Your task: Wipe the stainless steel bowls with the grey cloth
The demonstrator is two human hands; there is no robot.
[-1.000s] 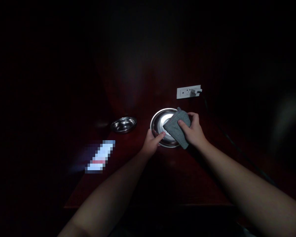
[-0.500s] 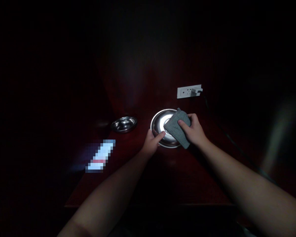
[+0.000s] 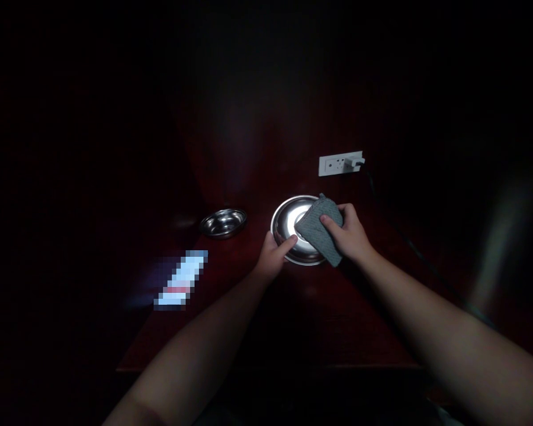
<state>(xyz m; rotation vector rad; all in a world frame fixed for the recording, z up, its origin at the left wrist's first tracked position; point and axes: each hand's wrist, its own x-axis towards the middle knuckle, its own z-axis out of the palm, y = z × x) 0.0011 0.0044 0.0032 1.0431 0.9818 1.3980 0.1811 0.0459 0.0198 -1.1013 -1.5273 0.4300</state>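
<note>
A shiny steel bowl [image 3: 288, 216] is held up over the dark red table, its rounded side facing me. My left hand [image 3: 273, 255] grips its lower left rim, the thumb lying on the metal and the other fingers out of sight behind. In my right hand [image 3: 349, 232] is a folded grey-green cloth [image 3: 320, 228], pinched under the thumb and pressed against the right part of the bowl. The cloth covers that side of the rim. To the left, a second steel bowl [image 3: 223, 223] stands upright on the table.
A bright pixelated rectangle [image 3: 182, 281] lies at the table's left side. On the wall behind, a white socket panel [image 3: 341, 164] holds a plug, whose cord [image 3: 413, 245] trails down to the right. The table's front edge [image 3: 270, 368] runs below my forearms. Surroundings are very dark.
</note>
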